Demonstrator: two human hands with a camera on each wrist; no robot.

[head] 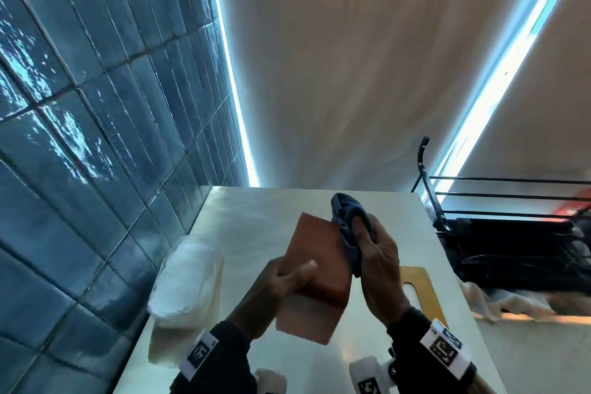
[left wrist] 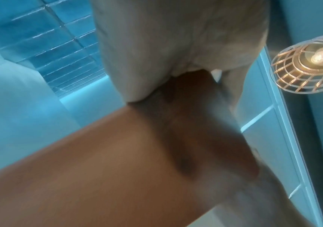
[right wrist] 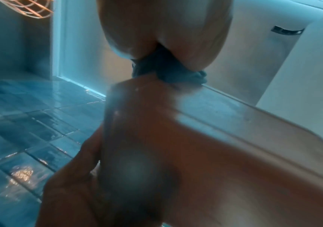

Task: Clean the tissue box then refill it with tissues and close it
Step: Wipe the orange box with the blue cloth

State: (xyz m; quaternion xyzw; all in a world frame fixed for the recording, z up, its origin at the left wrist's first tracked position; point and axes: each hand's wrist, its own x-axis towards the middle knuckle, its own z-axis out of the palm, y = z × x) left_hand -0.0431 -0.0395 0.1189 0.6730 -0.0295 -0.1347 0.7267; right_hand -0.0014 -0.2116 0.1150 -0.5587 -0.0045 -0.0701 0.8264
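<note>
A reddish-brown tissue box (head: 315, 269) is held tilted above the white table, gripped at its lower left side by my left hand (head: 281, 278), thumb on top. My right hand (head: 374, 249) grips a bunched blue cloth (head: 348, 217) and presses it against the box's upper right edge. The left wrist view is blurred and shows the box (left wrist: 98, 169) close under the palm. In the right wrist view, the blue cloth (right wrist: 168, 73) sits between the fingers above the box (right wrist: 215, 153). A clear plastic pack of white tissues (head: 185, 278) lies on the table to the left.
The white table (head: 287, 208) stands against a blue tiled wall (head: 80, 137) on the left. A wooden lid with a slot (head: 419, 288) lies to the right of the box. A black wire rack (head: 511, 233) stands beyond the table's right edge.
</note>
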